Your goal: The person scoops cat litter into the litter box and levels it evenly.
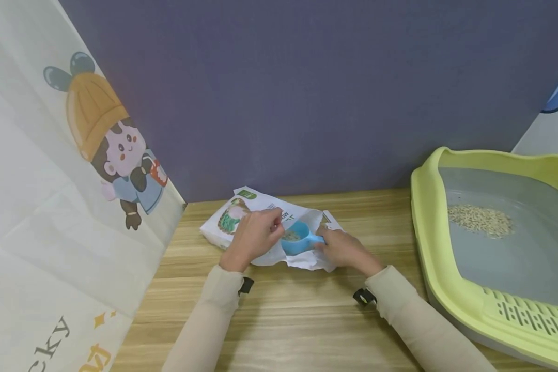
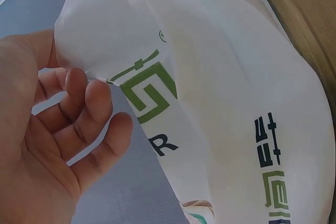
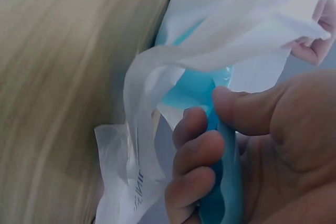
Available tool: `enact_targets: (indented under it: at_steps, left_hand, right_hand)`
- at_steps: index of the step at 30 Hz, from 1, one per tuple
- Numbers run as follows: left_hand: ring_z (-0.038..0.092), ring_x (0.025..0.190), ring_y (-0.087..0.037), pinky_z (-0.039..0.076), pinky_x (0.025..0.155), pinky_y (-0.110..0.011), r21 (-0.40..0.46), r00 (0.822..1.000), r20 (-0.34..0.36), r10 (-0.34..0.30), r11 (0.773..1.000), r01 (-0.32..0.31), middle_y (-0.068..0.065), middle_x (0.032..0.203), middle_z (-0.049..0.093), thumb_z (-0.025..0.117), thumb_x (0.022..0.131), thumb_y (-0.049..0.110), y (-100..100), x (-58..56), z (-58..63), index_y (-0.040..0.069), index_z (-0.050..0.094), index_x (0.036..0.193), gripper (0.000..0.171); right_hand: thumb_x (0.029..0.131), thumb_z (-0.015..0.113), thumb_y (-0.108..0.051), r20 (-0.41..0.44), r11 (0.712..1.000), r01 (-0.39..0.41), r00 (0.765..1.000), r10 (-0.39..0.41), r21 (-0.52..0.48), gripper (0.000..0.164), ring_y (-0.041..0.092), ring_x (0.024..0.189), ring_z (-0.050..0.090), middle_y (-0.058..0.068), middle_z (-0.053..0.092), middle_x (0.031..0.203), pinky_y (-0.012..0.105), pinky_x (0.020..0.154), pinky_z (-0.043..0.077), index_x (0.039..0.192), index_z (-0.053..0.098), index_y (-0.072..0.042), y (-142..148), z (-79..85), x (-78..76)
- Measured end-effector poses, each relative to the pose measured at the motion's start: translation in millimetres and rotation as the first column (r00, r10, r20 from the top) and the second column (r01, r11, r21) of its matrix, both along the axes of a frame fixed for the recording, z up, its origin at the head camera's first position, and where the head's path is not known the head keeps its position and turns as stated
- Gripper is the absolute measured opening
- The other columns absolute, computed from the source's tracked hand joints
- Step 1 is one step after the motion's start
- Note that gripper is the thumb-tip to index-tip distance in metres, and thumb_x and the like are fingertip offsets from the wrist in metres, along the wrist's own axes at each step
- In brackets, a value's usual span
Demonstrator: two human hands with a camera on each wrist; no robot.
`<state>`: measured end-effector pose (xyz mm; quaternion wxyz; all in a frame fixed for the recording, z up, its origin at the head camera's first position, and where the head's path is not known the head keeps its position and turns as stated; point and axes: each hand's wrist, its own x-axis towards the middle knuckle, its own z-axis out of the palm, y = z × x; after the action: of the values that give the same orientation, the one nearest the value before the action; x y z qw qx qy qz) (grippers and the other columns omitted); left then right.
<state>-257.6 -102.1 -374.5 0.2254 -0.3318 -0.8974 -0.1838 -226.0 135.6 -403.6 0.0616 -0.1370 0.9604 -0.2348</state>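
A white printed bag (image 1: 301, 213) lies on its side on the wooden table, its torn mouth facing right. My left hand (image 1: 256, 235) pinches the edge of that mouth between thumb and fingers and holds it up, as the left wrist view of the bag (image 2: 220, 66) shows. My right hand (image 1: 346, 249) grips the handle of a light blue scoop (image 1: 295, 249), fingers curled round it. Pale pellets (image 1: 291, 236) lie in the scoop's bowl, which sits within the bag's mouth. In the right wrist view the bag's film partly covers the scoop (image 3: 191, 90).
To the right stands a litter box with a yellow-green rim (image 1: 430, 243) and a grey base, holding a patch of pellets (image 1: 481, 219). A dark partition (image 1: 297, 93) rises behind the table (image 1: 288, 320). A white printed sheet (image 1: 37, 206) borders the left side.
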Motion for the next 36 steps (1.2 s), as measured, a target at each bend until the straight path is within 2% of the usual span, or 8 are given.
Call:
enact_targets:
  at_steps: [3,7,10,14,20,24,29,36]
  left_hand:
    - [0.037,0.051,-0.007,0.03,0.05,-0.025,0.002,1.0,0.005,0.002,1.0,-0.002,0.009,0.059,0.044,0.063,0.084,0.011,-0.3,0.0,-0.3,0.019,0.05,0.072,0.019]
    - [0.039,0.052,-0.006,0.031,0.051,-0.025,0.001,1.0,0.011,0.008,1.0,-0.008,0.01,0.06,0.045,0.063,0.084,0.011,-0.7,0.0,-1.0,0.019,0.051,0.072,0.018]
    - [0.04,0.053,-0.006,0.031,0.051,-0.025,0.001,1.0,0.01,0.01,1.0,-0.01,0.01,0.06,0.046,0.062,0.084,0.011,-0.9,-0.3,-1.5,0.02,0.051,0.073,0.019]
    - [0.039,0.052,-0.007,0.031,0.051,-0.025,0.0,1.0,0.012,0.009,1.0,-0.009,0.009,0.06,0.045,0.062,0.085,0.011,-0.7,-0.4,-1.1,0.02,0.051,0.073,0.018]
    - [0.038,0.052,-0.007,0.029,0.05,-0.025,-0.007,1.0,0.015,0.008,1.0,-0.008,0.009,0.059,0.043,0.062,0.085,0.011,-0.8,-0.1,-0.4,0.019,0.051,0.073,0.018]
    - [0.038,0.052,-0.007,0.03,0.051,-0.025,-0.009,1.0,0.011,0.012,1.0,-0.011,0.009,0.059,0.043,0.062,0.084,0.011,-1.3,-0.4,-1.2,0.019,0.051,0.073,0.018]
    - [0.038,0.052,-0.007,0.03,0.05,-0.025,-0.009,1.0,0.006,0.015,1.0,-0.015,0.009,0.06,0.044,0.062,0.084,0.012,-1.9,-0.4,-1.2,0.02,0.05,0.073,0.018]
    - [0.038,0.052,-0.008,0.03,0.05,-0.025,-0.004,1.0,0.013,0.014,1.0,-0.014,0.008,0.059,0.044,0.062,0.084,0.011,-3.4,1.4,0.6,0.019,0.051,0.073,0.018]
  right_hand:
    - [0.101,0.058,-0.02,0.003,1.0,-0.004,1.0,0.004,0.008,0.036,0.021,0.08,0.059,0.01,0.07,0.108,0.039,0.071,0.048,0.134,0.061,-0.004,2.0,1.4,0.7]
    - [0.102,0.057,-0.02,0.011,0.999,-0.026,1.0,0.025,0.028,0.036,0.022,0.082,0.059,0.013,0.07,0.112,0.041,0.073,0.049,0.133,0.06,-0.001,3.8,3.8,1.5]
    - [0.103,0.053,-0.018,0.038,0.998,-0.048,0.998,0.046,0.048,0.036,0.023,0.082,0.059,0.022,0.067,0.121,0.043,0.077,0.051,0.13,0.058,0.004,5.6,4.9,1.7]
    - [0.104,0.049,-0.016,0.094,0.995,-0.066,0.994,0.059,0.072,0.043,0.027,0.088,0.06,0.033,0.056,0.139,0.047,0.085,0.051,0.137,0.048,0.011,8.2,4.2,2.0]
    - [0.104,0.046,-0.014,0.126,0.99,-0.104,0.988,0.091,0.096,0.049,0.038,0.111,0.063,0.036,0.056,0.137,0.055,0.101,0.049,0.142,0.039,0.016,11.3,-1.9,1.5]
    - [0.104,0.046,-0.012,0.137,0.987,-0.133,0.983,0.12,0.094,0.052,0.042,0.117,0.062,0.039,0.053,0.138,0.056,0.105,0.047,0.145,0.033,0.019,12.6,-3.8,1.7]
    - [0.104,0.046,-0.011,0.155,0.984,-0.147,0.979,0.13,0.101,0.053,0.036,0.111,0.062,0.04,0.048,0.144,0.052,0.1,0.049,0.145,0.032,0.019,11.7,-2.3,1.6]
    - [0.101,0.049,-0.01,0.127,0.98,-0.161,0.981,0.147,0.115,0.042,0.033,0.098,0.064,0.037,0.061,0.125,0.051,0.092,0.052,0.132,0.043,0.017,10.6,-1.8,2.8]
